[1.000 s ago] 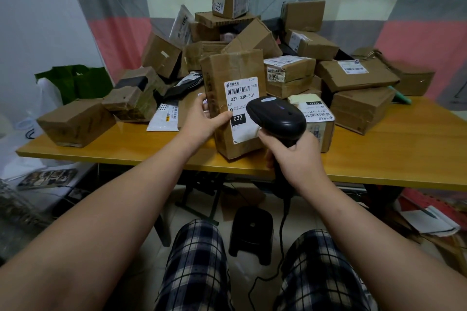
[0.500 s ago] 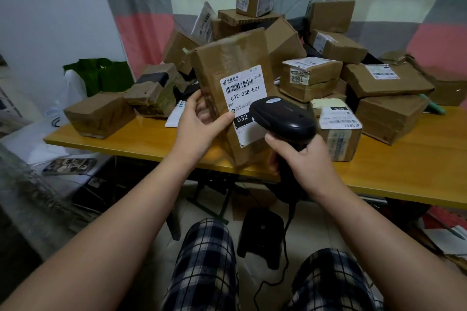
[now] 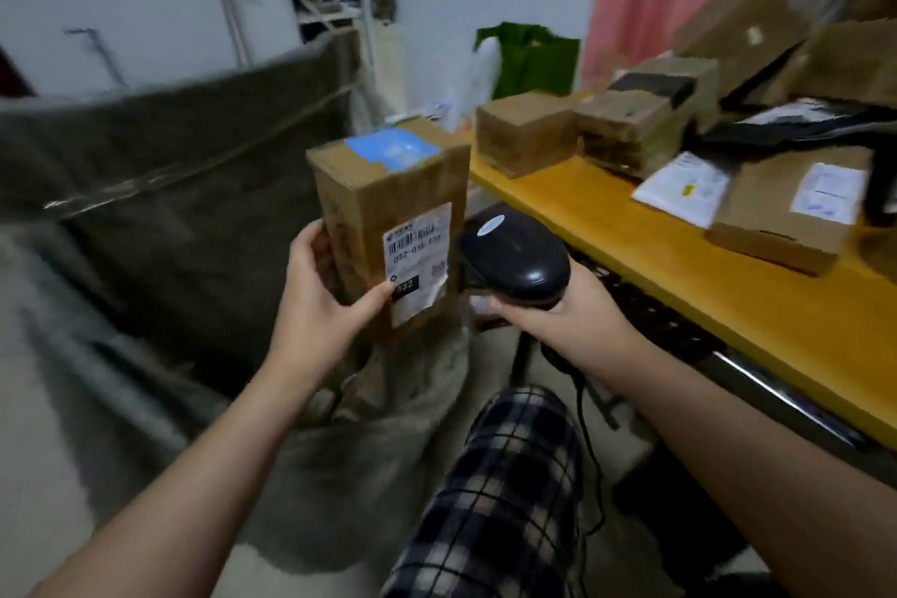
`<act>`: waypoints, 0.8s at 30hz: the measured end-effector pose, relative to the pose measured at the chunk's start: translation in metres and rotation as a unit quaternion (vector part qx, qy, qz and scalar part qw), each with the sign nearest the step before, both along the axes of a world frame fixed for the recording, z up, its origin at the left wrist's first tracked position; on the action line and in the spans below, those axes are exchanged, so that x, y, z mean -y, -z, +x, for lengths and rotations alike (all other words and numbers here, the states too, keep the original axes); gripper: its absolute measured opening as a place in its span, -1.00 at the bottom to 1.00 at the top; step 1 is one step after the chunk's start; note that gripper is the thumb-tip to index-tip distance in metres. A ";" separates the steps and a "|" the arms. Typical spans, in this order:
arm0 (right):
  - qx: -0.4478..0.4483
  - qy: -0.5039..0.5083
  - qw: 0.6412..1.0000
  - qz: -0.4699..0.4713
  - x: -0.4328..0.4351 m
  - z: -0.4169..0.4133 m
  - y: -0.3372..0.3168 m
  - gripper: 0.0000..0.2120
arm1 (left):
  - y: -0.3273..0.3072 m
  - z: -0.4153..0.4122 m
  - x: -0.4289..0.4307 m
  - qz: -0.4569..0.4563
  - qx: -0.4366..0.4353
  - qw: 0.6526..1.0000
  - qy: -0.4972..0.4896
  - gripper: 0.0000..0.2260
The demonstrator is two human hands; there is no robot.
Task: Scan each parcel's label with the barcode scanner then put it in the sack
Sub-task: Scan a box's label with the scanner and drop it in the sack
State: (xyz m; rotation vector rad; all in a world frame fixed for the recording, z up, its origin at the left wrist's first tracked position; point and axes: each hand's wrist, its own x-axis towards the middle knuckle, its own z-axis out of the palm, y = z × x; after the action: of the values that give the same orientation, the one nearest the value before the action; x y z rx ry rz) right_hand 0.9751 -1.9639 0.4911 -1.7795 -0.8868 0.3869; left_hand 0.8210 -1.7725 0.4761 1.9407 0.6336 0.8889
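Parcel [image 3: 388, 209] stands upright at frame centre, the left hand [image 3: 320, 301] curled round its lower side, thumb on the label [image 3: 417, 257]. The right hand [image 3: 558, 321] grips the barcode scanner [image 3: 514, 257] just beside it. Likely step: bagging. Next, lower the parcel into the sack [image 3: 349, 476] below it and let go.

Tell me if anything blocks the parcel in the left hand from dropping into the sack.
Nothing visible does. The parcel, held by the left hand, hangs above the sack, whose mouth looks open, though blurred. The scanner in the right hand sits beside it, not beneath.
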 end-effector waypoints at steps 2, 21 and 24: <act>0.005 -0.038 0.999 -0.026 -0.032 -0.006 0.009 -0.49 | 0.021 -0.024 -0.033 0.031 -0.072 0.995 -0.061 -0.19; -0.005 -0.122 0.978 -0.170 -0.170 -0.036 0.139 -0.50 | 0.162 -0.067 -0.141 0.044 -0.608 0.793 -0.005 -0.28; -0.016 -0.112 0.974 -0.196 -0.160 -0.029 0.148 -0.47 | 0.169 -0.057 -0.140 0.047 -0.624 0.780 0.009 -0.37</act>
State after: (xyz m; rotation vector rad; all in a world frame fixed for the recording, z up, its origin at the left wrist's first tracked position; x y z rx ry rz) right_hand 0.9460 -1.8036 0.3426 -2.0279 -1.0451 0.7779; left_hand 0.7642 -1.6329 0.3067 2.4592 1.2940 -0.5758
